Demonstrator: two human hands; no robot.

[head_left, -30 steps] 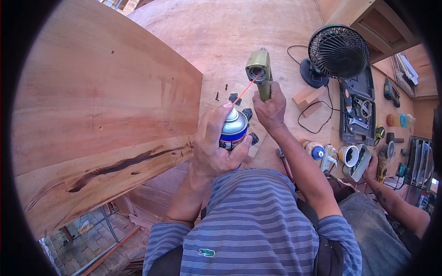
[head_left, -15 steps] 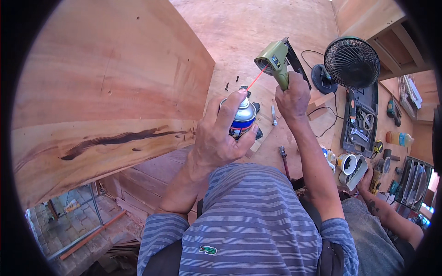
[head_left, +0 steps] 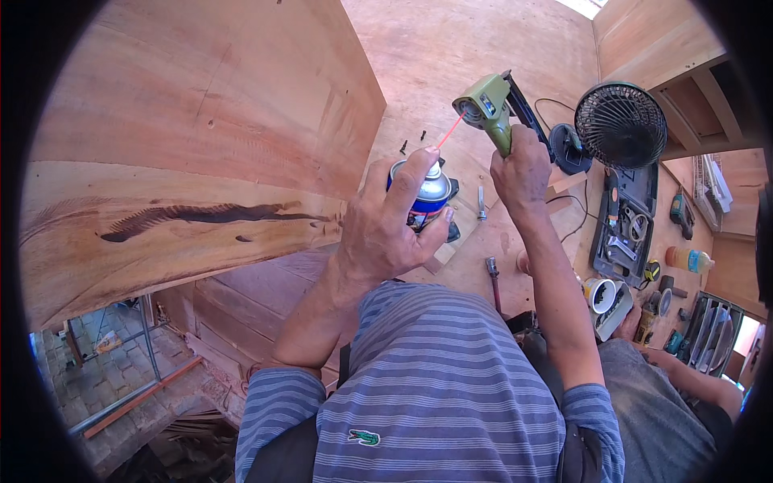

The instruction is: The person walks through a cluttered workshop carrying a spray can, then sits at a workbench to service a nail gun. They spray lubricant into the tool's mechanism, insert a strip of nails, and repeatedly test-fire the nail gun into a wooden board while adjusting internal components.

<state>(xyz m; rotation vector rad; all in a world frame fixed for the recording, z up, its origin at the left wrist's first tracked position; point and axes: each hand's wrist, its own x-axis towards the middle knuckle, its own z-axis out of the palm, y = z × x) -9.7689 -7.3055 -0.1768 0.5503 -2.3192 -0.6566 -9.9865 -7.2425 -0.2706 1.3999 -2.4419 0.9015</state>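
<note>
Left hand [head_left: 382,221] grips spray can [head_left: 435,187] | right hand [head_left: 523,171] grips green tool [head_left: 489,100] — lower ends hidden

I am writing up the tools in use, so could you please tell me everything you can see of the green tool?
The green tool resembles a nail gun, its housing seemingly painted metal. A round open end faces left and toward the wearer; a small label sits on its side, and a long black part slants down on the right. The right hand grips its handle, holding it over the wooden worktop. A red straw points at the opening; contact is unclear.
</note>
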